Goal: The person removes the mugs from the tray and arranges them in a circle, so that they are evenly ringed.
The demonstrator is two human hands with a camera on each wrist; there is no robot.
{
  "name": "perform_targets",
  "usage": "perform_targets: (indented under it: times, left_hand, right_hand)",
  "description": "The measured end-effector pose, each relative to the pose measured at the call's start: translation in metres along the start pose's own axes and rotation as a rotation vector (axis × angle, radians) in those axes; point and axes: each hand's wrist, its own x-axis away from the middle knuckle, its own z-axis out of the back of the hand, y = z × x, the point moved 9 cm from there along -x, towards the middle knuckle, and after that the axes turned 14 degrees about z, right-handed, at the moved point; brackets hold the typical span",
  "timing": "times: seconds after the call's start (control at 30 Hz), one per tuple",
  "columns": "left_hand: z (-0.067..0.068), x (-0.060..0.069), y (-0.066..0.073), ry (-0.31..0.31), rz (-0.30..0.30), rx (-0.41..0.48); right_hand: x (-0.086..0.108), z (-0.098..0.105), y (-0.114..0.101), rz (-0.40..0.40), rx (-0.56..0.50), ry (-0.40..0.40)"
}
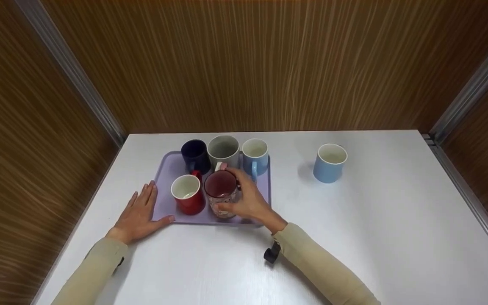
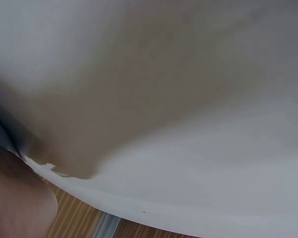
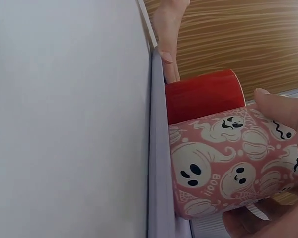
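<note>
A lavender tray (image 1: 165, 180) lies on the white table, with several mugs on it. My right hand (image 1: 250, 201) grips a pink ghost-patterned mug (image 3: 213, 168) around its body, thumb on the near side. That mug stands upright near the tray's front edge, its inside dark red. Just left of it is a red mug (image 1: 191, 201) with a white inside. Spread out flat, my left hand (image 1: 137, 216) rests at the tray's front left corner, fingers along the left edge. A dark blue mug (image 1: 201, 159), a white mug (image 1: 223, 148) and a light blue mug (image 1: 262, 165) form the back row.
Another light blue mug (image 1: 328, 169) stands alone on the white table (image 1: 379, 220), right of the tray. Wood-grain panels (image 1: 269, 67) enclose the table at the back and sides. The left wrist view shows mostly blurred white surface.
</note>
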Motion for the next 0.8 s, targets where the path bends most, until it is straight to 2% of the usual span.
perform_targets:
  times: [0.23, 0.53, 0.8]
  left_hand:
    - [0.004, 0.003, 0.002, 0.024, -0.014, 0.0]
    - [0.001, 0.003, 0.0, 0.019, -0.009, 0.008]
    - [0.002, 0.001, -0.002, 0.025, -0.01, -0.002]
  right_hand:
    - [0.001, -0.002, 0.004, -0.021, -0.053, 0.027]
    - [0.003, 0.002, 0.004, -0.046, -0.075, 0.069]
    - [-0.001, 0.012, -0.014, -0.013, -0.046, 0.078]
